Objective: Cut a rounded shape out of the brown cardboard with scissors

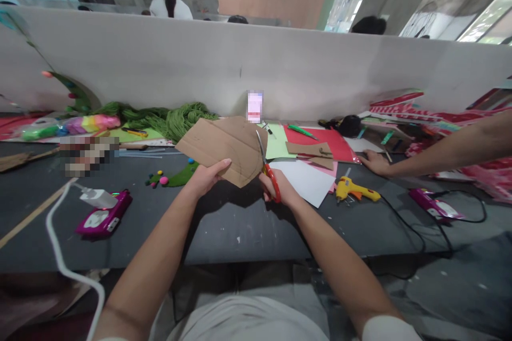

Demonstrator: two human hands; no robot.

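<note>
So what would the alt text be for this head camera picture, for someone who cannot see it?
A person's left hand holds a brown cardboard sheet above a dark table while the right hand cuts into it with red-handled scissors. A yellow glue gun, coloured paper and green yarn lie around; another person's hand rests at right.

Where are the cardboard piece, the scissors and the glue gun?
cardboard piece (224,146), head view, middle of its flat face
scissors (272,178), head view, red handle
glue gun (354,189), head view, yellow body
</note>
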